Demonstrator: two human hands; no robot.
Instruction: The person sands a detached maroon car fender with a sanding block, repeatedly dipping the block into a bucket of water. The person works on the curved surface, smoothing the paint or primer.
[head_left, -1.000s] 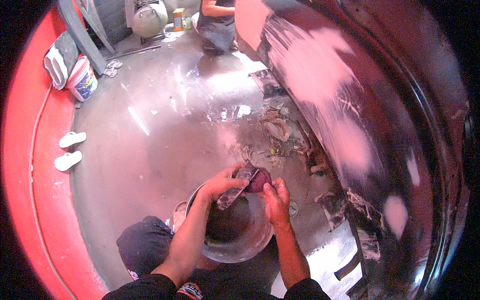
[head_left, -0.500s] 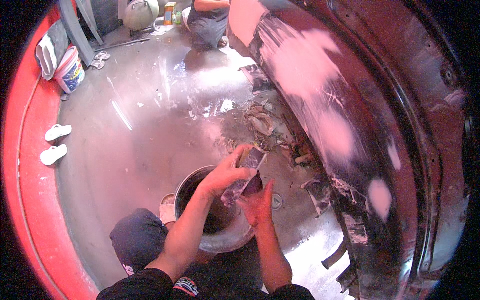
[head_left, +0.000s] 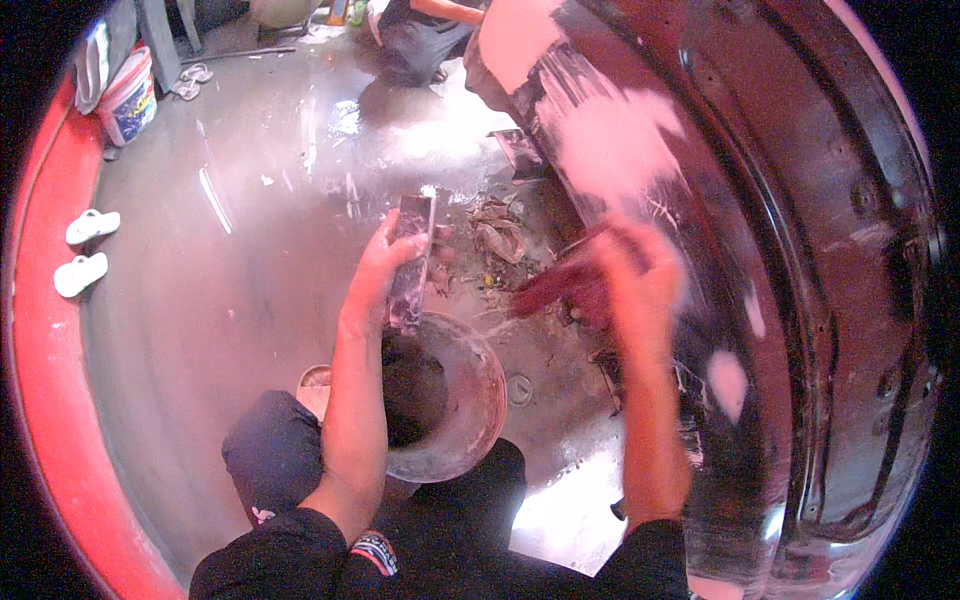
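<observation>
My left hand [head_left: 375,275] is closed round a long flat sanding block [head_left: 411,265], its face streaked with pale wet residue. The block is held upright over the far rim of a round bucket [head_left: 480,375] that has dark contents. On the right, my right hand [head_left: 645,275], smeared by motion, grips a dark red cloth [head_left: 565,290] that trails leftward from the fingers. That hand is in front of a dark curved vehicle panel [head_left: 690,250], which bears pale pink filler patches [head_left: 610,145]. I cannot tell whether the cloth touches the panel.
Crumpled scraps [head_left: 497,230] lie on the wet floor beside the panel. White slippers [head_left: 80,273] sit by the red ledge [head_left: 45,330] at left. A paint bucket [head_left: 130,105] stands farther back, and another person [head_left: 415,45] crouches at the panel's far end.
My hands have parted. The left one moved left and away from me with the block, now more upright; the right one swung right and farther up to the panel with the cloth. The view has shifted.
</observation>
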